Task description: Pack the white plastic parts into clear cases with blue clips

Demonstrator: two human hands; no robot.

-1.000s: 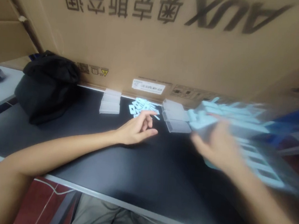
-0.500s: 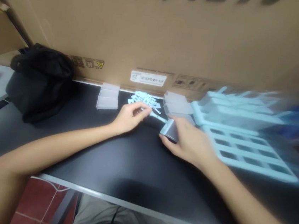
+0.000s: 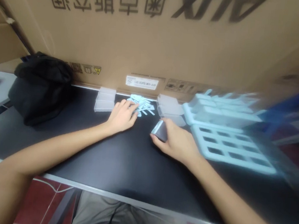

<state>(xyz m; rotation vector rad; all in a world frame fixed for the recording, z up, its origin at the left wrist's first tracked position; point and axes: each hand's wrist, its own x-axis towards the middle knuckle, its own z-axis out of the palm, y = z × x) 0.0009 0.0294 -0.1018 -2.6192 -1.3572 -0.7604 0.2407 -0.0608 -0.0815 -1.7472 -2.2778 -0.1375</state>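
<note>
My left hand lies palm down at the near left side of a pile of light blue plastic sticks. Its fingers are apart and touch or hover over the sticks; no stick is plainly gripped. In my right hand is a small clear plastic box with a light blue end, held between thumb and fingers above the black tabletop. The blue end faces left, towards the pile. The palm hides the box's right part.
Clear plastic boxes stand left of the pile, more clear boxes right of it. A light blue frame with square openings and a light blue holder lie at the right. A black bag sits left; a large carton closes the back.
My left hand has let go of a light blue stick that reached to the box's blue end and moved onto the pile. That stick no longer shows there. The view has shifted slightly.
</note>
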